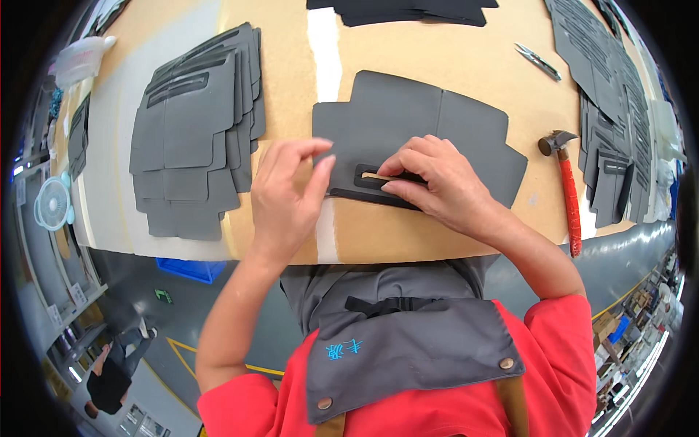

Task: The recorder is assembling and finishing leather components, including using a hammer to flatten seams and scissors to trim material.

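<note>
A flat grey leather-like panel (415,116) with stepped corners lies before me on the tan tabletop. Near its close edge, a black-bordered slot (359,177) is cut through it. My right hand (448,186) pinches the panel at this slot, thumb on the near side and fingers on the far side; its palm hides the slot's right end. Just left of the panel, my left hand (285,193) is raised with thumb and forefinger apart, nothing between them. Its other fingers are loosely bent.
Stacked similar grey panels (182,138) lie at left, more panels (611,87) at right. A red-handled hammer (569,197) and thread snips (539,62) rest right of my panel. Black pieces (408,11) lie at the far edge. A person (109,386) is beyond, lower left.
</note>
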`<state>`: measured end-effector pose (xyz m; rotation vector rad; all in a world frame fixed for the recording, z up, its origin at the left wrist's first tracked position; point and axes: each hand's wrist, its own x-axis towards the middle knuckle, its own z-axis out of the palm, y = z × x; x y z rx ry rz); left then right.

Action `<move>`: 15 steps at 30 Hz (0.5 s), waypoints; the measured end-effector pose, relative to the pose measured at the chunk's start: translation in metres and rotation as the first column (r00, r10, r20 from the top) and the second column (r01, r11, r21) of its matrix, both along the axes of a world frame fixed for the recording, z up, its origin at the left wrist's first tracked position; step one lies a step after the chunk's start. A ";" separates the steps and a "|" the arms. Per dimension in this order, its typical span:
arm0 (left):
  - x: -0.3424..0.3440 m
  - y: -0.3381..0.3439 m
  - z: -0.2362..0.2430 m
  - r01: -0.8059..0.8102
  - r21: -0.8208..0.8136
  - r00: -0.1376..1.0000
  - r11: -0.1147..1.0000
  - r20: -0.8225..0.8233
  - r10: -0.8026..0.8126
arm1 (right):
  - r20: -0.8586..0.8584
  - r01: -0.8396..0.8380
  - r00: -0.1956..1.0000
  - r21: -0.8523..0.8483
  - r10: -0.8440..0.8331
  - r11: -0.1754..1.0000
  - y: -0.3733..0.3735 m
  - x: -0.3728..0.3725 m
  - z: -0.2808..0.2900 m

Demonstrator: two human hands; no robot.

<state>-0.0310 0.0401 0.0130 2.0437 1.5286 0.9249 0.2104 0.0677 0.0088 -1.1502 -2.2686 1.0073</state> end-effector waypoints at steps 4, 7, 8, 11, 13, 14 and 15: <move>0.001 -0.027 -0.006 -0.166 -0.253 0.983 0.953 0.038 0.181 | 0.066 -0.014 0.998 0.152 0.004 0.988 -0.002 -0.016 -0.006; 0.004 -0.025 -0.010 -0.147 -0.145 0.989 0.978 -0.045 0.142 | 0.097 -0.013 0.995 0.202 -0.007 0.979 -0.002 -0.023 -0.009; 0.003 -0.025 -0.011 -0.148 -0.173 0.989 0.974 -0.043 0.142 | 0.100 -0.009 0.995 0.230 -0.014 0.973 -0.002 -0.025 -0.010; 0.003 -0.023 -0.008 -0.145 -0.191 0.989 0.971 -0.057 0.136 | 0.163 -0.036 0.986 0.284 -0.012 0.958 -0.007 -0.029 -0.010; 0.004 -0.022 -0.006 -0.143 -0.184 0.988 0.972 -0.076 0.131 | 0.099 -0.035 0.995 0.247 0.010 0.968 -0.008 -0.025 -0.011; 0.005 -0.021 -0.005 -0.140 -0.196 0.988 0.970 -0.091 0.124 | 0.035 -0.033 0.999 0.210 0.026 0.977 -0.008 -0.022 -0.012; 0.005 -0.021 -0.005 -0.137 -0.209 0.987 0.968 -0.107 0.117 | 0.033 -0.037 0.999 0.208 0.030 0.977 -0.008 -0.020 -0.013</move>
